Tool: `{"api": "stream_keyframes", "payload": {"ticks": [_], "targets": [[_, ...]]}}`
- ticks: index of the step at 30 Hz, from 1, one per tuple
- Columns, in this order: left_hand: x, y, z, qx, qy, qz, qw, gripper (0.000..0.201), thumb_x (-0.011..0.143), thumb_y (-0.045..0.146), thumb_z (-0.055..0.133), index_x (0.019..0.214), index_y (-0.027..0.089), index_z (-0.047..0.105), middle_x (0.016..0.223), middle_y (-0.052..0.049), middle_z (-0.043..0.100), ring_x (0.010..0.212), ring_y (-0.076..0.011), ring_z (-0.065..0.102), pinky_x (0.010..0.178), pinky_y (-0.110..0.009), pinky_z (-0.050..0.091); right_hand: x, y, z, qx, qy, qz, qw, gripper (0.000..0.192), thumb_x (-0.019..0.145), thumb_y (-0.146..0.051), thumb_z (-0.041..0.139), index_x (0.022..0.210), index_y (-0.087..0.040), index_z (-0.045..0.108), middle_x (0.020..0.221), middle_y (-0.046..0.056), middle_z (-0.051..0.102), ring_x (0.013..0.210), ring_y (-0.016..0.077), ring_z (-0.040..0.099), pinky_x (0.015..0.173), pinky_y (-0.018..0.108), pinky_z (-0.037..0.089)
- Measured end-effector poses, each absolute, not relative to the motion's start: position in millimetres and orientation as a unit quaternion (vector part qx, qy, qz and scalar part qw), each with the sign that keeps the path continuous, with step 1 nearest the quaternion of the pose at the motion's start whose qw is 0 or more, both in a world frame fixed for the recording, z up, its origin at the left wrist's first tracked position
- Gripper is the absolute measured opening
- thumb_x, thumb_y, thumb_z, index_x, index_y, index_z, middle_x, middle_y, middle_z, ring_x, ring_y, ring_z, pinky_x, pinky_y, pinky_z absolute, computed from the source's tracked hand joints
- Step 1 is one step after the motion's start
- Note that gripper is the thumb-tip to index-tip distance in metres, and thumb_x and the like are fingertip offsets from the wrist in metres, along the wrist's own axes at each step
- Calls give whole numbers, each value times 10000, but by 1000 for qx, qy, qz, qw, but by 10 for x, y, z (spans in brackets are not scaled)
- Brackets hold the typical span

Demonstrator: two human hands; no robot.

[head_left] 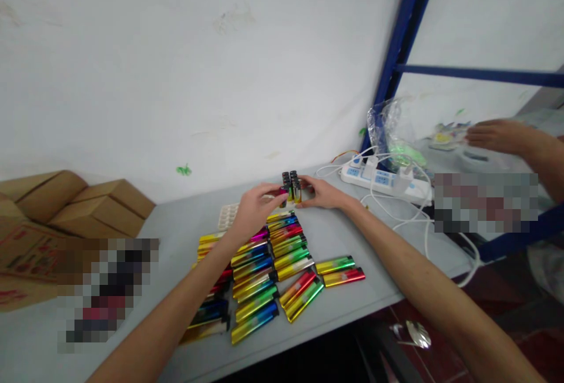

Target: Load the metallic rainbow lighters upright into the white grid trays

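A pale grey desk [365, 306] runs along a white wall [176, 60], with a blue metal rack frame [399, 36] rising at its right end and brown cardboard boxes [97, 207] stacked at its left. Across the middle of the desk lie rows of metallic, rainbow-coloured lighters [259, 271], packed side by side, with two more just apart at their right edge. A white power strip [379, 180] with tangled white cables sits near the rack, beside a crumpled clear plastic bag [390, 130]. At the far right another person's hand [496, 135] rests on the next work surface. A small white tray [228, 215] lies flat just behind the rows. Beyond them, near the wall, the person's left hand [255, 210] and right hand [324, 193] close in from either side on a small upright cluster of lighters [291, 187] standing on the desk, dark caps up; the fingers of both hands are pressed against the cluster's sides, clamping it between them.
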State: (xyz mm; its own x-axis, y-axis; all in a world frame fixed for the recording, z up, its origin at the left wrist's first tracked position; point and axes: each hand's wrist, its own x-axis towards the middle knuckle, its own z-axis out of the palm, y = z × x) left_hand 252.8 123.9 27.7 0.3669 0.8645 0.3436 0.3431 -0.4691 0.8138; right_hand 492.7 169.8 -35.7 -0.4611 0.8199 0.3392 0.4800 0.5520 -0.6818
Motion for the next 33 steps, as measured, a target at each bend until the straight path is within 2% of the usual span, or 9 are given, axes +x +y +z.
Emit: {"api": "stream_keyframes", "payload": {"ticks": [5, 10, 17, 23, 27, 33], "targets": [[2623, 1435, 172, 774, 410, 391, 284, 295, 821, 351, 711, 1015, 130, 746, 995, -107, 761, 901, -223, 707, 899, -402, 578, 4925, 1706, -354, -389, -822, 253, 329, 851, 708, -398, 829, 1429, -167, 440, 1276, 151, 642, 1091, 281, 637, 977, 466, 502], [2652, 1488, 151, 788, 407, 375, 270, 339, 802, 377, 729, 1044, 140, 718, 911, -91, 761, 851, -217, 719, 835, -390, 608, 4927, 1719, -366, -381, -825, 252, 332, 857, 698, -398, 831, 1423, -148, 447, 1276, 153, 641, 1087, 274, 636, 972, 443, 505], [2592, 1516, 226, 815, 390, 338, 263, 300, 824, 399, 706, 1023, 176, 686, 906, -83, 767, 861, -235, 736, 823, -399, 614, 4928, 1721, -363, -387, -823, 249, 334, 878, 689, -391, 835, 1437, -159, 436, 1237, 145, 657, 1071, 279, 641, 956, 451, 504], [2626, 1481, 308, 871, 382, 258, 171, 207, 881, 268, 624, 1068, 191, 672, 932, -73, 768, 841, -220, 729, 804, -349, 581, 4934, 1739, -388, -379, -823, 254, 337, 873, 688, -402, 835, 1430, -162, 442, 1254, 137, 650, 1092, 276, 635, 977, 444, 500], [2674, 1519, 413, 893, 383, 210, 111, 213, 853, 207, 639, 1059, 187, 688, 909, -78, 767, 816, -235, 723, 788, -339, 552, 4939, 1742, -393, -380, -823, 254, 336, 873, 692, -401, 834, 1435, -179, 433, 1258, 128, 650, 1091, 272, 635, 970, 444, 504], [2730, 1515, 339, 879, 403, 214, 141, 178, 819, 178, 669, 994, 190, 633, 863, -81, 764, 809, -242, 728, 759, -338, 550, 4935, 1721, -364, -386, -821, 254, 334, 867, 692, -394, 835, 1424, -150, 441, 1228, 141, 662, 1094, 280, 636, 972, 446, 501]]}}
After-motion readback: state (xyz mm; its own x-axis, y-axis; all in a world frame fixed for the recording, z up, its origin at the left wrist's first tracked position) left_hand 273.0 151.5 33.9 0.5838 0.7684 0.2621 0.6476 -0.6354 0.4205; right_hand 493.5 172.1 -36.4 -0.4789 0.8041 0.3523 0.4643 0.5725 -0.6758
